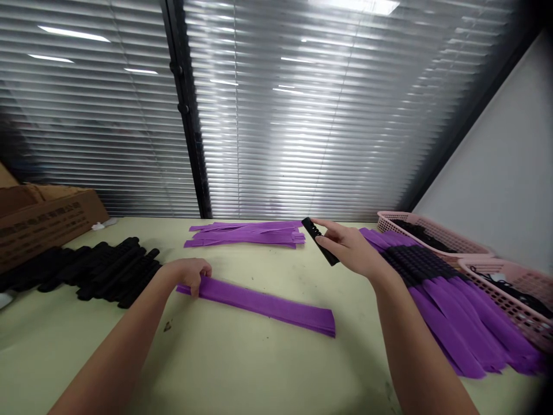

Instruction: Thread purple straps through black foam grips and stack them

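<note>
My left hand (190, 274) grips a stack of flat purple strips (268, 301) near its left end, thumb in front and fingers behind. The stack lies slantwise across the tabletop, its free end to the right. Above the table my right hand (343, 245) pinches a short black slotted bar (319, 241) between thumb and fingers, holding it tilted. A loose pile of purple strips (246, 234) lies at the back of the table, behind and to the left of that hand. Left of my left hand is a heap of black bars (112, 271) that look similar.
Purple strips with black pieces around their middles (449, 305) are layered at the right. Beyond them stand two pink plastic baskets (479, 253) holding dark items. A cardboard box (56, 216) sits at the far left. Window blinds (280, 115) rise behind the pale table (242, 369).
</note>
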The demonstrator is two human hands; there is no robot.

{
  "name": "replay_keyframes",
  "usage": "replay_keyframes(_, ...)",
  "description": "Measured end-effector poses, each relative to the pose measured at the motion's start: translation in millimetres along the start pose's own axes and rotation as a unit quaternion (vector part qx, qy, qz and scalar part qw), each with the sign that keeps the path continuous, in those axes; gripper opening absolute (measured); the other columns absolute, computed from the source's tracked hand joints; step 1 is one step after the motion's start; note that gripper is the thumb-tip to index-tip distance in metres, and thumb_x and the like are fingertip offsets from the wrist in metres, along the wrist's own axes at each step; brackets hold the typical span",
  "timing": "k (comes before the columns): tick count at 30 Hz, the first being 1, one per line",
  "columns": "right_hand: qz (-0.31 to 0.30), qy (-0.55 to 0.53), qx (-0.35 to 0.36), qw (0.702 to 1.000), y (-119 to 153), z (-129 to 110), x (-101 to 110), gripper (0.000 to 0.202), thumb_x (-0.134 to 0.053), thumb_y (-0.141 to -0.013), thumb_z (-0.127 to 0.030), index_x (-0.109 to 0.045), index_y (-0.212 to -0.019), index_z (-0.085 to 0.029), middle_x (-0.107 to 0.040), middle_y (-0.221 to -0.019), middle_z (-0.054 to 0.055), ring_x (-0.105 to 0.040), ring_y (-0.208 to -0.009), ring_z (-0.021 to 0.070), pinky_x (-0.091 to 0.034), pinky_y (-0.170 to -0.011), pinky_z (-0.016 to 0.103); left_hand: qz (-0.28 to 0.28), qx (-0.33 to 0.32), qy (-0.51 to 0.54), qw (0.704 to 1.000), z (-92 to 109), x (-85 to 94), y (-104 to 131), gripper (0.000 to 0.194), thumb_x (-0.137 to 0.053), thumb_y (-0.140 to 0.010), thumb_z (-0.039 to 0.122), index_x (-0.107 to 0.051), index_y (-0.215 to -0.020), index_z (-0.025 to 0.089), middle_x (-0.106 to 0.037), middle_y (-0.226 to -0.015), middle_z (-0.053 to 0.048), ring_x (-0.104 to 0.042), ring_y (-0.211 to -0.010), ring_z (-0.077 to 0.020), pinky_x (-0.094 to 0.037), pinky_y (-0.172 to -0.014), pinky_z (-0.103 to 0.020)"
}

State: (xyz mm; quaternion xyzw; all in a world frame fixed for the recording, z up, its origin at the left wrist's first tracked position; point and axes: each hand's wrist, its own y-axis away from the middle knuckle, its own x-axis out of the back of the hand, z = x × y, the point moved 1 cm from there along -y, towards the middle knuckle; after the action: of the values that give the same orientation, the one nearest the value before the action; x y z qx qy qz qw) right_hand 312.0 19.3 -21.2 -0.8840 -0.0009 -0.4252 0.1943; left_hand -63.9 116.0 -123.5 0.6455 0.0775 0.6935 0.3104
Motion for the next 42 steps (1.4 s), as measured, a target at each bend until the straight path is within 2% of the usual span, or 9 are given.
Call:
replay_keyframes(6, -0.001, -0.009, -0.005, 1.000, 0, 1, 1, 0.047, -0.050, -0.087, -0.038, -0.053, -0.132, -0.025, -0.058, -0.066, -0.002, -0.051, -0.056, 0.0124, -0.041, -0.052, 0.024, 0.004, -0.002, -0.012, 1.000, 4, 1.9, 4, 0.046, -0.069, -0.039, 0.022, -0.061, -0.085, 0.021, -0.064, -0.093, -0.001, -0.059, -0.082, -0.0241, -0.042, -0.058, -0.028)
replay_keyframes(12, -0.001, -0.002, -0.010, 1.000, 1, 1, 4, 0.047, -0.050, -0.087, -0.038, -0.053, -0.132, -0.026, -0.055, -0.064, -0.003, -0.048, -0.055, 0.0120, -0.039, -0.052, 0.023, -0.022, -0.034, 0.007, 0.999, 3, 4.8, 8, 0.055, -0.066, -0.043, 0.025, -0.063, -0.098, 0.021, -0.064, -0.103, -0.003, -0.059, -0.090, -0.0253, -0.044, -0.067, -0.029)
replay_keyframes(18, 0.003, -0.009, -0.009, 1.000, 2, 3, 7, 0.048, -0.049, -0.087, -0.040, -0.052, -0.132, -0.026, -0.052, -0.062, -0.003, -0.047, -0.054, 0.0122, -0.038, -0.048, 0.023, -0.035, -0.018, 0.012, 0.999, -29, 9.9, 11, 0.045, -0.062, -0.042, 0.026, -0.065, -0.086, 0.020, -0.065, -0.084, -0.002, -0.059, -0.084, -0.0285, -0.043, -0.065, -0.031)
replay_keyframes(24, 0.005, -0.009, -0.013, 1.000, 1, 7, 8, 0.047, -0.050, -0.087, -0.040, -0.052, -0.132, -0.027, -0.052, -0.064, -0.003, -0.046, -0.055, 0.0121, -0.038, -0.049, 0.023, 0.004, 0.024, 0.020, 0.999, -57, 14.2, 22, 0.042, -0.060, -0.046, 0.029, -0.063, -0.088, 0.020, -0.065, -0.091, -0.003, -0.059, -0.090, -0.0295, -0.044, -0.071, -0.032)
replay_keyframes(27, 0.003, -0.009, -0.018, 1.000, 1, 5, 7, 0.047, -0.050, -0.086, -0.041, -0.053, -0.131, -0.028, -0.053, -0.063, -0.003, -0.046, -0.055, 0.0124, -0.038, -0.049, 0.023, 0.024, 0.024, 0.016, 0.999, -48, 13.5, 19, 0.047, -0.060, -0.051, 0.032, -0.061, -0.096, 0.019, -0.066, -0.101, -0.005, -0.059, -0.095, -0.0300, -0.046, -0.076, -0.034)
replay_keyframes(33, -0.026, -0.008, -0.044, 0.999, -4, 16, 1, 0.050, -0.049, -0.086, -0.043, -0.050, -0.133, -0.026, -0.059, -0.068, -0.002, -0.051, -0.057, 0.0132, -0.039, -0.052, 0.024, 0.081, -0.026, 0.013, 0.996, -5, 3.0, -3, 0.052, -0.057, -0.062, 0.034, -0.054, -0.112, 0.021, -0.061, -0.117, -0.007, -0.059, -0.101, -0.0257, -0.047, -0.082, -0.032)
replay_keyframes(36, -0.030, 0.013, -0.081, 0.996, -15, 48, -9, 0.051, -0.047, -0.086, -0.045, -0.052, -0.129, -0.018, -0.064, -0.079, 0.003, -0.056, -0.066, 0.0156, -0.040, -0.056, 0.026, 0.137, -0.056, 0.003, 0.989, 12, -2.7, -11, 0.054, -0.055, -0.071, 0.038, -0.048, -0.121, 0.021, -0.061, -0.117, -0.008, -0.060, -0.099, -0.0242, -0.047, -0.083, -0.033)
replay_keyframes(38, -0.051, 0.064, -0.109, 0.991, -23, 75, -20, 0.039, -0.041, -0.089, -0.042, -0.064, -0.106, -0.016, -0.065, -0.080, 0.005, -0.056, -0.068, 0.0164, -0.038, -0.057, 0.025, 0.158, -0.063, -0.012, 0.985, 20, -5.8, -13, 0.050, -0.055, -0.074, 0.038, -0.048, -0.121, 0.022, -0.059, -0.120, -0.009, -0.057, -0.105, -0.0255, -0.045, -0.088, -0.037)
replay_keyframes(42, -0.032, 0.141, -0.176, 0.974, -32, 123, -44, 0.029, -0.036, -0.088, -0.028, -0.060, -0.092, -0.011, -0.065, -0.081, 0.012, -0.056, -0.068, 0.0182, -0.034, -0.056, 0.026, 0.175, -0.073, -0.043, 0.981, 30, -9.9, -14, 0.041, -0.056, -0.075, 0.036, -0.054, -0.114, 0.020, -0.054, -0.124, -0.011, -0.052, -0.112, -0.0292, -0.042, -0.094, -0.043)
